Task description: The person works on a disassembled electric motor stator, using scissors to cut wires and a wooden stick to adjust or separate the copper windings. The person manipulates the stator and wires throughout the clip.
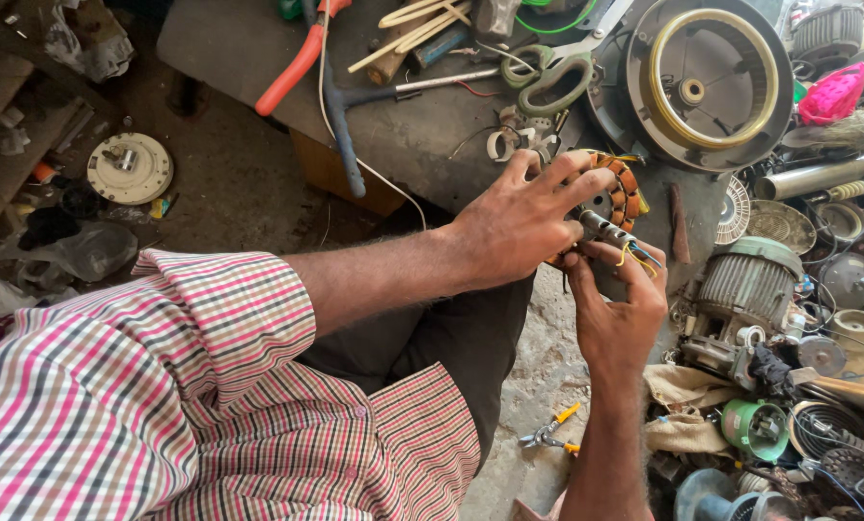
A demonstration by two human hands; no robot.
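Note:
My left hand (514, 227) grips a round motor stator with orange copper windings (623, 188), fingers spread over its face. A metal shaft (605, 230) sticks out of its middle. My right hand (617, 314) comes up from below and pinches thin yellow and blue wires (636, 257) beside the shaft. Much of the stator is hidden behind my left hand. Both hands hover over the edge of a grey work slab (258, 43).
On the slab lie green-handled scissors (548, 82), red-handled pliers (297, 63), a blue-handled tool (340, 116) and a large round motor housing (707, 77). Motors and parts pile up at right (750, 289). Small yellow-handled cutters (550, 432) lie on the floor.

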